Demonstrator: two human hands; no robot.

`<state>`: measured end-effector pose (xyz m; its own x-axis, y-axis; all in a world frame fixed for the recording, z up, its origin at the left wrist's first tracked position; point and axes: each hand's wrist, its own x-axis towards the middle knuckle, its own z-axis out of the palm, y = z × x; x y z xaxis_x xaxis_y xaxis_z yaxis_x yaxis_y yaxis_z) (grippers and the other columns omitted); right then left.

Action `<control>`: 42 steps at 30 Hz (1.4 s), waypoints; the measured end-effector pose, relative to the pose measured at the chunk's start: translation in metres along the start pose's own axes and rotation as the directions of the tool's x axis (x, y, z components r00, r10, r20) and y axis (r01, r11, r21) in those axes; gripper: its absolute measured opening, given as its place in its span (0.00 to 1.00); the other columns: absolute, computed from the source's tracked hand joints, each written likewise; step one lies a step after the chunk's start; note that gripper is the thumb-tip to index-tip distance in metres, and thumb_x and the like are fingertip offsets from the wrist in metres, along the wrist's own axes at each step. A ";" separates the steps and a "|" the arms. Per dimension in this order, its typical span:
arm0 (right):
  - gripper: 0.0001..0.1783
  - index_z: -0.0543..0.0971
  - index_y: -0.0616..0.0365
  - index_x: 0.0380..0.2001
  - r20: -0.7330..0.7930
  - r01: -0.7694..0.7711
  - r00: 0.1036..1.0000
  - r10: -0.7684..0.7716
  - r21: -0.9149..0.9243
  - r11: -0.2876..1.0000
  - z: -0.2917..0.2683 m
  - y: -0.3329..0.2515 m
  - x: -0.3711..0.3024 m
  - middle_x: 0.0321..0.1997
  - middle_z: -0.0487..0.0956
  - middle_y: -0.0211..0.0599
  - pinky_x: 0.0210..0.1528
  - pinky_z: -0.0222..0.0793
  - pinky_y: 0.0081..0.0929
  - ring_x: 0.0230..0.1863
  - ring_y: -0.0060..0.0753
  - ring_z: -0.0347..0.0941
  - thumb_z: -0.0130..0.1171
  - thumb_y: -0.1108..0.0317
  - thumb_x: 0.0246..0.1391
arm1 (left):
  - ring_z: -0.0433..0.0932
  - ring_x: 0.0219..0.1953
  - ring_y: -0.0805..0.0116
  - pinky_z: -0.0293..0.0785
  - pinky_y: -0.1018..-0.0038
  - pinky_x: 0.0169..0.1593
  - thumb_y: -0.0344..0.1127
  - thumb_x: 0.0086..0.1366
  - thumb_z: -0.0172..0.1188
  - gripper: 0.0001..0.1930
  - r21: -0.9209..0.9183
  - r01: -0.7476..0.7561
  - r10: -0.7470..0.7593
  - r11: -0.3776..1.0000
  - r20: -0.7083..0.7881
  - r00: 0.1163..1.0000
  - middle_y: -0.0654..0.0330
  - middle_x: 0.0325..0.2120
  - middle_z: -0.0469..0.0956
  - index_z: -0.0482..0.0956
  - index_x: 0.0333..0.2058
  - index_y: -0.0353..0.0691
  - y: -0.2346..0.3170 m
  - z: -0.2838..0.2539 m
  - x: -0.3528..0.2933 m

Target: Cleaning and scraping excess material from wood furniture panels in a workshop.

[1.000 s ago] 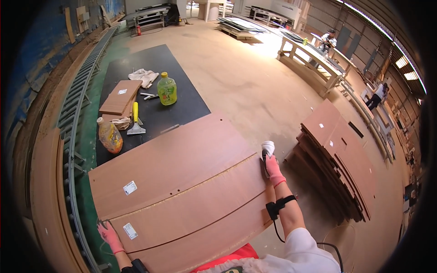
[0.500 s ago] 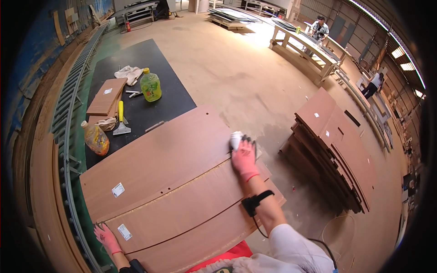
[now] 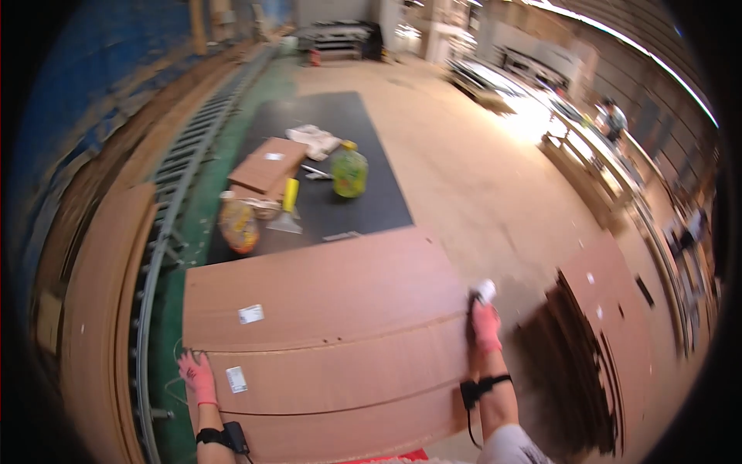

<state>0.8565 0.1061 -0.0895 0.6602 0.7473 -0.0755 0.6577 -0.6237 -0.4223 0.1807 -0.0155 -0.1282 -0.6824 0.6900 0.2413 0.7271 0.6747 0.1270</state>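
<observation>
Wide reddish-brown wood panels (image 3: 325,298) lie in front of me, seams running across them and two white labels near the left. My left hand (image 3: 199,378), in a pink glove with dark fingertips, rests with spread fingers at their left edge, close to the lower label (image 3: 236,379). At the right edge is my right hand (image 3: 486,325), also gloved in pink, closed around a white wad of cloth (image 3: 485,291). Its fingers are blurred and partly hidden.
Beyond the panels, a black board (image 3: 382,185) bears a yellow-handled scraper (image 3: 290,205), a green bottle (image 3: 350,172), an orange-filled bottle (image 3: 239,226), a rag (image 3: 313,141) and small boards (image 3: 270,164). A roller conveyor (image 3: 166,224) runs along the left. Stacked panels (image 3: 610,309) stand right; people work far right.
The view has swung left, so the scene sits farther right. My right hand with the cloth has come from the panel's top to its right edge. My left hand stays at the left edge.
</observation>
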 end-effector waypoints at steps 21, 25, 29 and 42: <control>0.29 0.69 0.56 0.30 -0.252 0.241 0.946 -0.206 0.968 -0.074 -0.087 -0.081 -0.056 0.17 0.60 0.27 0.18 0.55 0.20 0.19 0.22 0.59 0.37 0.38 0.53 | 0.66 0.24 0.75 0.64 0.77 0.32 0.51 0.64 0.45 0.16 -0.821 0.000 -0.373 -0.571 0.260 0.891 0.68 0.20 0.68 0.69 0.24 0.48 0.006 -0.126 0.008; 0.29 0.69 0.54 0.50 -0.208 0.200 0.929 -0.307 0.978 -0.059 -0.065 -0.014 -0.036 0.32 0.68 0.25 0.32 0.62 0.23 0.27 0.22 0.62 0.45 0.45 0.51 | 0.66 0.24 0.74 0.65 0.76 0.35 0.48 0.63 0.46 0.16 -0.790 -0.103 -0.372 -0.605 0.166 0.913 0.67 0.18 0.67 0.67 0.21 0.45 -0.023 -0.111 -0.018; 0.19 0.73 0.63 0.32 -0.239 0.260 0.953 -0.189 0.960 0.099 -0.100 -0.032 -0.129 0.32 0.73 0.39 0.42 0.64 0.31 0.38 0.36 0.69 0.46 0.57 0.45 | 0.67 0.24 0.72 0.65 0.75 0.39 0.43 0.63 0.46 0.16 -0.766 -0.063 -0.416 -0.640 0.276 0.867 0.66 0.17 0.68 0.67 0.19 0.43 -0.046 -0.099 -0.055; 0.11 0.71 0.63 0.29 -0.243 0.497 0.850 -0.468 0.074 0.864 -0.056 0.038 -0.152 0.24 0.69 0.41 0.27 0.63 0.31 0.24 0.34 0.65 0.53 0.64 0.49 | 0.66 0.49 0.54 0.61 0.67 0.53 0.36 0.64 0.45 0.19 -0.668 0.113 -0.206 0.736 -0.062 0.977 0.48 0.46 0.67 0.65 0.49 0.29 -0.125 -0.067 -0.068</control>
<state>0.8009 -0.0442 -0.0434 0.3410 0.8713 0.3528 0.8701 -0.1504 -0.4694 0.1415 -0.1642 -0.0965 -0.8115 0.5189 0.2690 0.5081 0.3990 0.7633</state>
